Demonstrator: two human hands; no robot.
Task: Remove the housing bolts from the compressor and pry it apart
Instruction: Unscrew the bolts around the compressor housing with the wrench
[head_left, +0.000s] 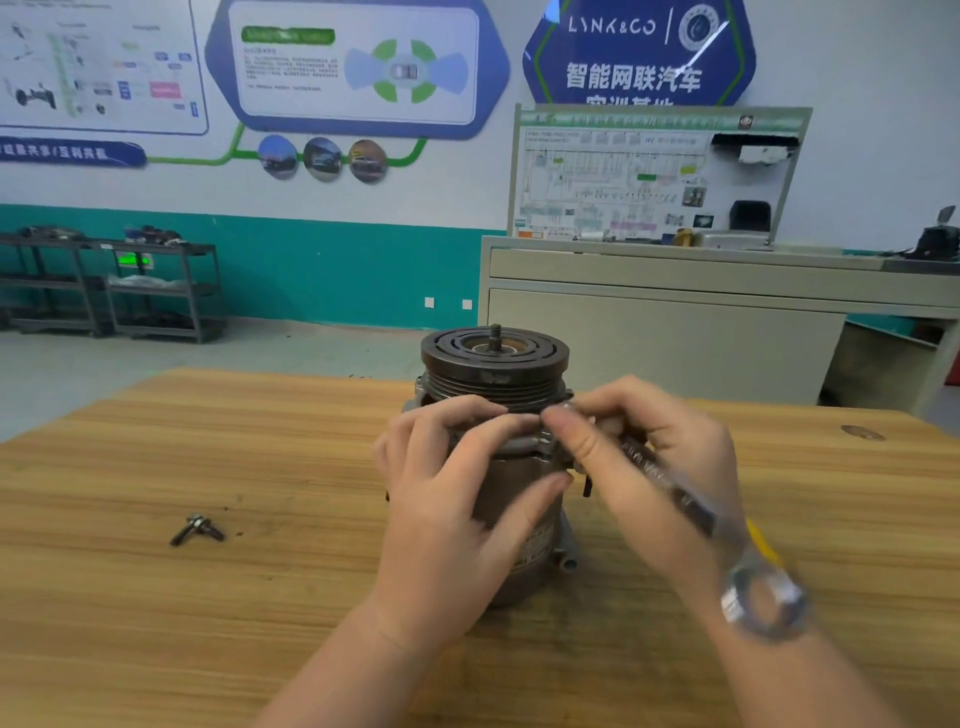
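Left hand (457, 499) grips upright compressor (498, 415); right hand (649, 457) clasps wrench (727, 551) at flange. Two bolts (197, 529) on table (156, 597).

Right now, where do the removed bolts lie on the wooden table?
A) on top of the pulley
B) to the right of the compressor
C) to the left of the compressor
C: the removed bolts lie on the table, left of the compressor.
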